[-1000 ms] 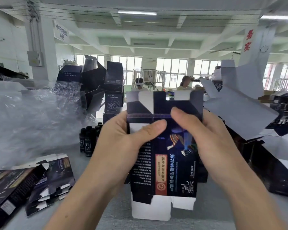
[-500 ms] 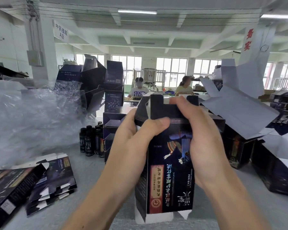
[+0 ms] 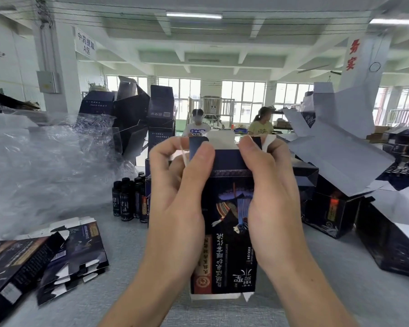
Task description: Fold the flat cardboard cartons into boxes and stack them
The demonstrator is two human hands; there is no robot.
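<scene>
I see both hands clasped on the carton (image 3: 232,234), held upright in front of me above the grey counter (image 3: 128,300). My left hand (image 3: 177,199) pinches a dark top flap, and my right hand (image 3: 269,197) grips the other top corner. Flat cartons (image 3: 73,256) lie piled at left, near small bottles (image 3: 130,199).

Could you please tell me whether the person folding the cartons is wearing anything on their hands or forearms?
Nothing is worn. The left hand and the right hand are bare, with no gloves, rings or visible wristband. Both forearms are uncovered down to the bottom edge of the picture, with no sleeve showing. Fingernails look short and unpainted.
</scene>
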